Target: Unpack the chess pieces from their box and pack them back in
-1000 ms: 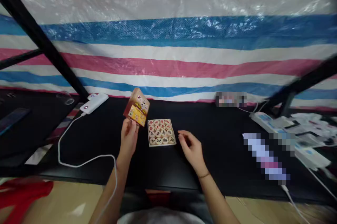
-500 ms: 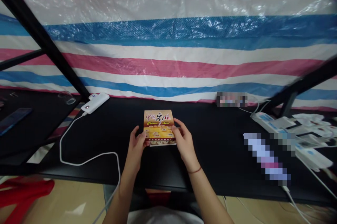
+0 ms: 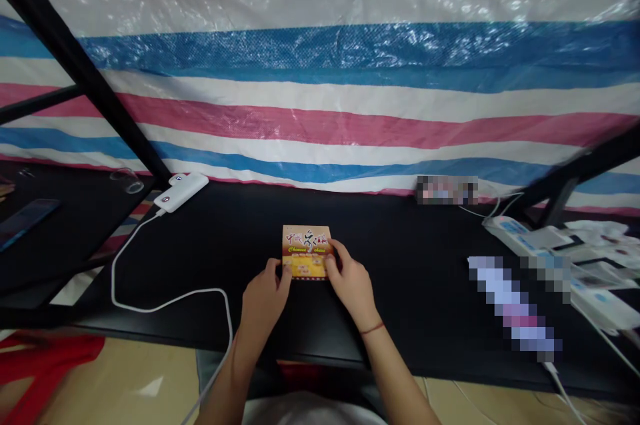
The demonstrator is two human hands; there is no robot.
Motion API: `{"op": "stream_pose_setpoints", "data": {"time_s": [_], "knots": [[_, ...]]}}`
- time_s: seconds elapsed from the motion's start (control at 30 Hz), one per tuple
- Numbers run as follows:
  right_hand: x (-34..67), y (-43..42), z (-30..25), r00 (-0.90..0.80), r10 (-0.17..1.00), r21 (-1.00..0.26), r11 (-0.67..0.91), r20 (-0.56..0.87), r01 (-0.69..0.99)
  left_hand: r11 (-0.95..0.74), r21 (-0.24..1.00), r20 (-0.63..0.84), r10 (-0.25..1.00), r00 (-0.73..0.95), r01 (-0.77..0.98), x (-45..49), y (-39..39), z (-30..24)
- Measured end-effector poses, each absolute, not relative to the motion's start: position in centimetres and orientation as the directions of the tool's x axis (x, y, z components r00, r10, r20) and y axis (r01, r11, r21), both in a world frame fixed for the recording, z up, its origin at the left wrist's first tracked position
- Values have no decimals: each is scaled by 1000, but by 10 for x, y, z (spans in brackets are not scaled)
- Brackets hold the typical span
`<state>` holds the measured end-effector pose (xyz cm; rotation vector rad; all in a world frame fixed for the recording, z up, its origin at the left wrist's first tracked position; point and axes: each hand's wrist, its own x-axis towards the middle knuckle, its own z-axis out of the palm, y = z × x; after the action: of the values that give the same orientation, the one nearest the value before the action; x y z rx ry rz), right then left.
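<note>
1. The Chinese chess box (image 3: 306, 252) lies on the worktop (image 3: 410, 298) in front of you, printed face up.
2. Your left hand (image 3: 266, 292) and right hand (image 3: 351, 282) have their grip on its opposite sides, thumbs over the top.
3. It looks like thin, glossy card: probably stiff, easily dented, slightly slippery. You can't see inside, so its weight is uncertain; hold it low on both sides.
4. At your left, a white cable (image 3: 173, 305) runs from a white device (image 3: 181, 193) towards your left forearm (image 3: 245, 345) and could snag.
5. Well apart at your right lie a blurred-out slab (image 3: 515, 308) and a power strip (image 3: 511, 233); neither stands in your way.
</note>
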<state>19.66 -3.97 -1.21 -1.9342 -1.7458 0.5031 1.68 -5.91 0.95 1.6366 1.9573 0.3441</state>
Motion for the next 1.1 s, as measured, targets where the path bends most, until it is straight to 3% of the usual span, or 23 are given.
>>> {"op": "stream_pose_setpoints", "data": {"time_s": [0.17, 0.37, 0.5, 0.8, 0.93, 1.1], "knots": [[193, -39, -24, 41, 987, -394, 24, 154, 919, 83, 234, -173, 984, -43, 969, 24, -55, 4], [198, -3, -34, 5, 972, -316, 72, 235, 946, -54, 130, -39, 997, 59, 990, 26, -20, -7], [204, 19, -38, -10, 971, -347, 96, 241, 933, -120, 138, -19, 992, 124, 983, 21, 8, -12], [209, 22, -39, 26, 973, -479, 89, 228, 873, -147, 299, 70, 989, 132, 943, 10, 23, -24], [209, 22, -39, 24, 973, -525, 103, 229, 845, -192, 293, 71, 981, 179, 937, 9, 22, -24], [217, 23, -37, 93, 977, -704, 69, 189, 707, -175, 317, 57, 985, 165, 932, 7, 24, -23]]}}
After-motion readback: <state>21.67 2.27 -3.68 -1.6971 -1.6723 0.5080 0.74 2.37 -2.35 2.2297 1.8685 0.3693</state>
